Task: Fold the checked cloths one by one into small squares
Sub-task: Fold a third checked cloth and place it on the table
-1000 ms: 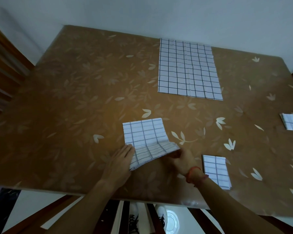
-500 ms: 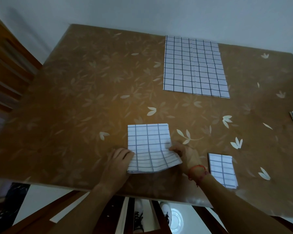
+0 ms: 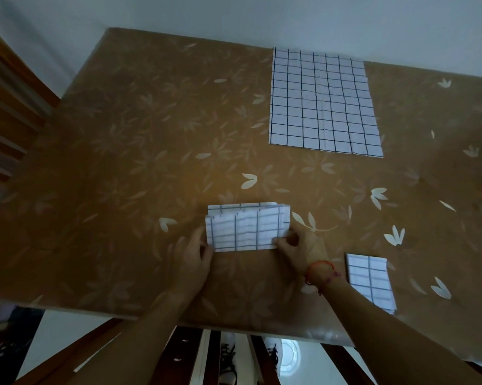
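I see the left hand point(image 3: 192, 257) pinching the half-folded cloth point(image 3: 248, 230) at its near-left corner and the right hand point(image 3: 301, 250) pinching its near-right corner. The cloth lies at 6 o'clock on the table point(image 3: 123, 162), with a flat cloth point(image 3: 323, 101) at 1 and a folded square point(image 3: 370, 282) at 4.

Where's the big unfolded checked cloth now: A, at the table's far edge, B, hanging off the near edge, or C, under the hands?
A: the unfolded cloth lies flat by the table's far edge, beyond the half-folded cloth that the left hand and right hand hold.
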